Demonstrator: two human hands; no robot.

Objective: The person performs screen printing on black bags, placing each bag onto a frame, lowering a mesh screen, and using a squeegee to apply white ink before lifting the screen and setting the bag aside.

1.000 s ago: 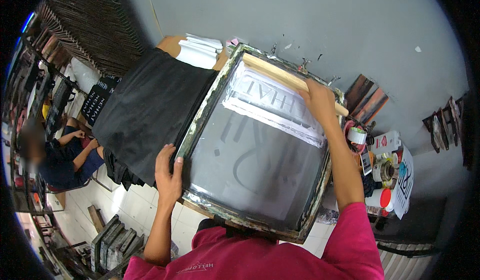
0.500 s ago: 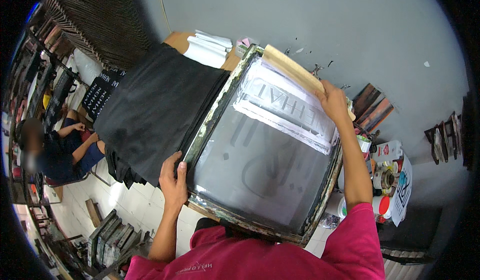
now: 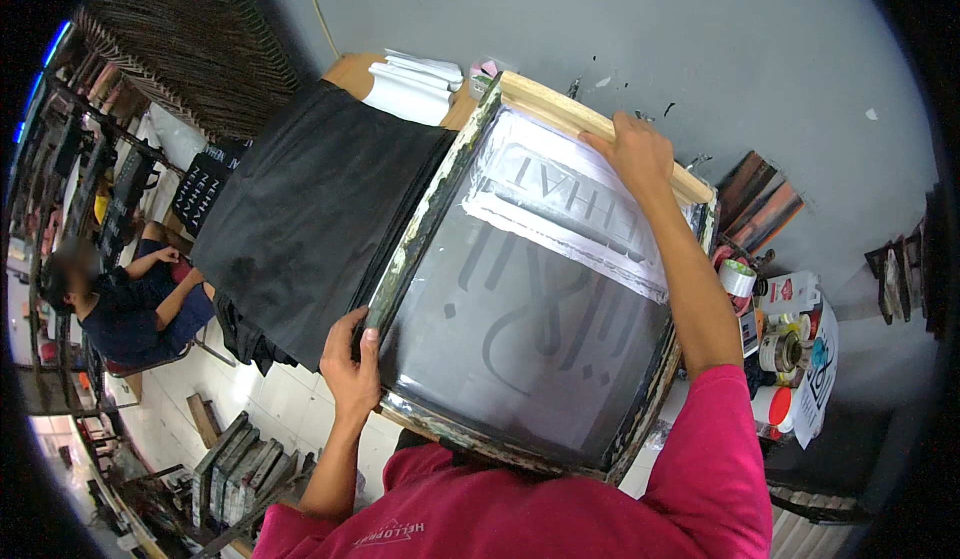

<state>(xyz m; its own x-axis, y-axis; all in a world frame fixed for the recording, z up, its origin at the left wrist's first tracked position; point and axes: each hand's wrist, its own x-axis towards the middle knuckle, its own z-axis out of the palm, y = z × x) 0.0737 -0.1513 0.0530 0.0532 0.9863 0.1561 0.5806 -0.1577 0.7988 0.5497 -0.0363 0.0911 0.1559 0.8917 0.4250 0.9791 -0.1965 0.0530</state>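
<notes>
A screen-printing screen [image 3: 560,359] with a worn, paint-stained frame lies tilted in front of me. Its grey mesh carries dark lettering shapes, and streaky white ink [image 3: 625,277] surrounds the stencil on the far half. My right hand [image 3: 640,154] is closed around a squeegee [image 3: 550,106] with a pale wooden handle, which lies along the screen's far edge. The squeegee's blade is hidden. At the near left corner, my left hand [image 3: 352,369] grips the frame, thumb on top. Left of the screen, close to its frame, lies a stack of black fabric pieces [image 3: 310,209].
White paper sheets [image 3: 410,89] lie on a wooden tabletop [image 3: 350,74] at the back. Tins and tape rolls [image 3: 780,349] crowd the right side. Wooden-handled squeegees [image 3: 755,199] stand by the grey wall. A person [image 3: 135,299] sits at the left; several frames [image 3: 235,479] stand on the floor.
The squeegee has moved away from me to the screen's far edge and turned slightly. My right hand has gone with it, farther and a little left. My left hand keeps its hold.
</notes>
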